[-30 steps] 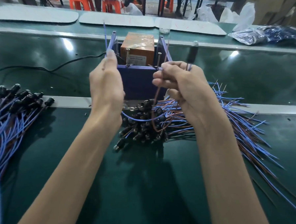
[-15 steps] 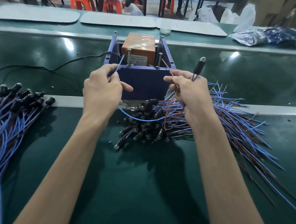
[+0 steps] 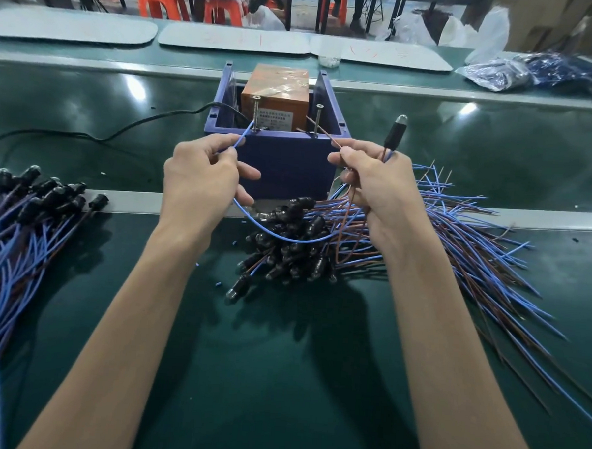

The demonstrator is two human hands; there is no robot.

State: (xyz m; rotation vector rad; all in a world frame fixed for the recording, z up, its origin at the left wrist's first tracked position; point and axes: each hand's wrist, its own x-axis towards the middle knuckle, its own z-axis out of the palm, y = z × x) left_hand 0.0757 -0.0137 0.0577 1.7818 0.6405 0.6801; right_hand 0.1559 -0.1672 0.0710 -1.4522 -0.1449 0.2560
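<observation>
My left hand (image 3: 201, 178) pinches the end of a blue wire (image 3: 287, 238), whose tip touches or nearly touches the left metal pin (image 3: 255, 114) of a blue test box (image 3: 287, 165). That wire loops down and across to my right hand (image 3: 375, 184). My right hand grips a black lamp-like connector (image 3: 393, 133) upright and pinches its brown wire (image 3: 321, 131), whose tip reaches toward the right pin (image 3: 318, 120). An orange block (image 3: 277, 93) sits inside the box.
A heap of black connectors with blue and brown wires (image 3: 286, 251) lies under my hands, fanning right. A second bundle (image 3: 24, 217) lies at the left. A black cable (image 3: 121, 131) runs left from the box. White mats (image 3: 235, 42) and plastic bags (image 3: 501, 73) line the far bench.
Both hands came down from a raised position and settled in front of the box. The blue wire tip dropped to the left pin and the brown tip moved toward the right pin.
</observation>
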